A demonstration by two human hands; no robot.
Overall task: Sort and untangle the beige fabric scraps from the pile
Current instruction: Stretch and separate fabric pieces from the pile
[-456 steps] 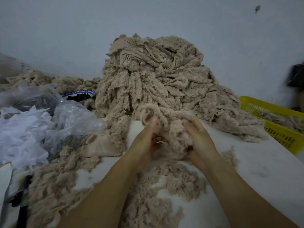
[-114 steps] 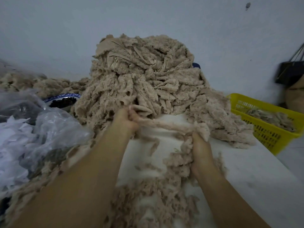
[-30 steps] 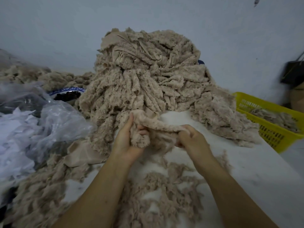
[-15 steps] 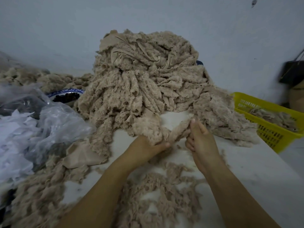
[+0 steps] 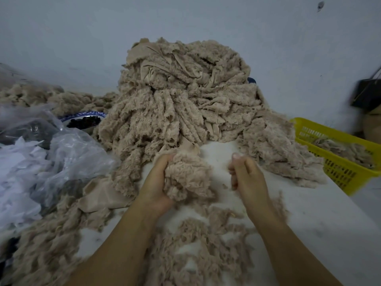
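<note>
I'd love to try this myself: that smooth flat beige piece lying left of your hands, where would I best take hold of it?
Take the smooth beige piece by its free near corner, coming from the front left. It lies flat, with its far edge running under the fluffy strips of the big pile, so a grip there can peel it out rather than drag the strips along.

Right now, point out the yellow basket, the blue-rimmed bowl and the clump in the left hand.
yellow basket [image 5: 340, 174]: head view, its front mesh wall.
blue-rimmed bowl [image 5: 82, 115]: head view, its rim.
clump [image 5: 187, 178]: head view, its fluffy middle.
</note>
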